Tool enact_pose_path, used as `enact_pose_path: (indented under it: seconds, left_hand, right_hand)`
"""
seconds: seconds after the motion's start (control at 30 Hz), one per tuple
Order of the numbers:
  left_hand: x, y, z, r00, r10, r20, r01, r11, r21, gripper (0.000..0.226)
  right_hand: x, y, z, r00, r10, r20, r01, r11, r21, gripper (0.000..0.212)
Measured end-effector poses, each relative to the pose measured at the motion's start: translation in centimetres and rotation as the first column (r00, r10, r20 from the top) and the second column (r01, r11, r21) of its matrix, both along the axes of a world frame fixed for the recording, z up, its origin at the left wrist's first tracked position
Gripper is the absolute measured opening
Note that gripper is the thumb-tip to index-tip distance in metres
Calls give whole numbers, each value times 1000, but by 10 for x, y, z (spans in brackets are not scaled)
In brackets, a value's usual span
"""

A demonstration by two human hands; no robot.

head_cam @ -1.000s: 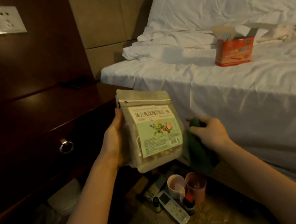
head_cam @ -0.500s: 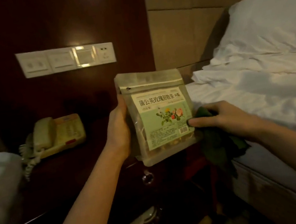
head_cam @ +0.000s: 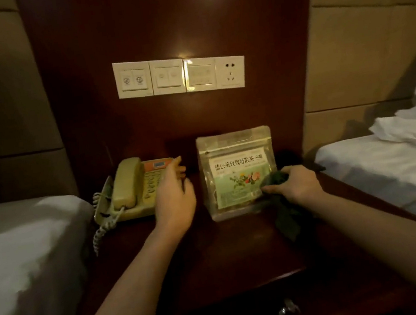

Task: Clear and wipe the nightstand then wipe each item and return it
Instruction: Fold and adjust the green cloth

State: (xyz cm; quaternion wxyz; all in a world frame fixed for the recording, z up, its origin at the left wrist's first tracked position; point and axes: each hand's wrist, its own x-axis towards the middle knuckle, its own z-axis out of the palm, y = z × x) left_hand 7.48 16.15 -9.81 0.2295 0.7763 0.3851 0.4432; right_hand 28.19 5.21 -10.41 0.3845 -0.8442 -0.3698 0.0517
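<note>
A clear pouch of flower tea point(head_cam: 236, 172) with a pale green label stands upright on the dark wooden nightstand point(head_cam: 229, 256), near the back wall. My left hand point(head_cam: 174, 200) hovers just left of the pouch with relaxed fingers and holds nothing. My right hand point(head_cam: 296, 184) grips a dark green cloth point(head_cam: 284, 216) and sits against the pouch's lower right corner; the cloth hangs down onto the nightstand top.
A beige corded telephone point(head_cam: 131, 193) sits at the nightstand's back left. A switch and socket panel point(head_cam: 179, 75) is on the wall above. White beds flank the nightstand on the left point(head_cam: 20, 266) and right point(head_cam: 392, 170). A drawer knob point(head_cam: 288, 312) shows below.
My left hand carried the tea pouch from beside the bed up to the nightstand, stood it there and let go. The view swung to face the nightstand. The right hand with the cloth followed.
</note>
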Motion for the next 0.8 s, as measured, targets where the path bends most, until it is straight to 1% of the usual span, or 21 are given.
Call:
enact_pose_path:
  seconds: [0.03, 0.07, 0.1, 0.17, 0.27, 0.33, 0.4, 0.53, 0.63, 0.7, 0.8]
  left_hand:
    - [-4, 2, -3, 986, 99, -137, -80, 988, 133, 51]
    - [-5, 6, -5, 953, 191, -235, -131, 960, 248, 51]
    - [-4, 10, -5, 913, 269, -307, -165, 932, 324, 51]
    - [1, 14, -2, 834, 360, -417, -204, 905, 374, 50]
    - [8, 20, -5, 717, 440, -541, -218, 878, 425, 45]
    - [8, 23, -7, 670, 450, -591, -228, 882, 413, 42]
    - [10, 24, -8, 644, 446, -622, -228, 888, 400, 42]
    - [14, 25, -10, 629, 454, -631, -214, 881, 421, 57]
    - [13, 26, -10, 610, 442, -657, -191, 887, 420, 62]
    - [13, 26, -10, 599, 414, -685, -161, 901, 404, 60]
    - [11, 26, -9, 615, 391, -685, -141, 909, 392, 49]
  right_hand:
    - [4, 14, -3, 1000, -9, 13, 9, 1000, 8, 41]
    - [7, 30, -4, 1000, -10, 23, 10, 1000, 20, 42]
    - [9, 45, -5, 999, -4, 34, 3, 1000, 30, 43]
    - [13, 75, -4, 999, 11, 50, -12, 999, 31, 43]
    - [20, 117, -5, 995, 48, 87, -47, 999, -9, 41]
    - [23, 138, -5, 992, 53, 113, -49, 998, -33, 40]
    - [25, 155, -4, 990, 41, 137, -32, 998, -62, 39]
    - [31, 181, -2, 985, 19, 172, -2, 996, -95, 38]
    - [33, 192, -3, 983, -10, 182, 30, 993, -110, 40]
    - [31, 192, -5, 976, -32, 215, 54, 994, -98, 41]
    - [28, 189, -9, 967, -62, 249, 86, 992, -87, 42]
